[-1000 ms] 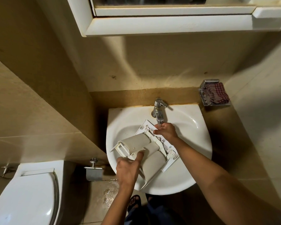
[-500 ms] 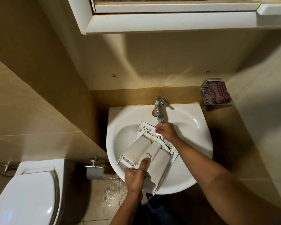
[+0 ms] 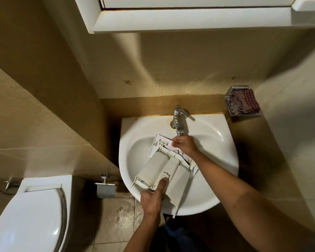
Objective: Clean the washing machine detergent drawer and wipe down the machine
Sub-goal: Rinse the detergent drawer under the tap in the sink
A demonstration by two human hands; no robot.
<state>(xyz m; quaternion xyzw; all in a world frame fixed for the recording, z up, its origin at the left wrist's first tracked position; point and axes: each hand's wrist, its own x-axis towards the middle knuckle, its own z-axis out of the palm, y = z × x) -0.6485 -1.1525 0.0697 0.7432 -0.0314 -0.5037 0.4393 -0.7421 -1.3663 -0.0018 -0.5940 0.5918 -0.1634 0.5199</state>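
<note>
Under the white wall cabinet [image 3: 171, 20], with the toilet [image 3: 25, 215] off to the left, all the action is at the sink [image 3: 224, 148]. The detergent drawer [image 3: 158, 166] lies across the bowl upside down, three rounded compartment bottoms showing, front panel up by the tap [image 3: 178, 120] and its near end sticking out past the front rim. Left hand [image 3: 151, 199] grips that near end, one digit laid up along the middle channel. Right hand [image 3: 185, 144] has its fingers curled on the front panel, right below the spout. Whether water is running, I can't tell. Here's the worry: wet plastic, held only at its two ends, could slip and crack against the porcelain or drop off the rim. That overhanging end could also act as a chute and send rinse water onto the floor tiles [image 3: 122, 211], which already look wet underfoot. And the panel sits close enough to knock the spout if tilted up. A checked cloth [image 3: 245, 103] waits in the wall dish, well apart.
</note>
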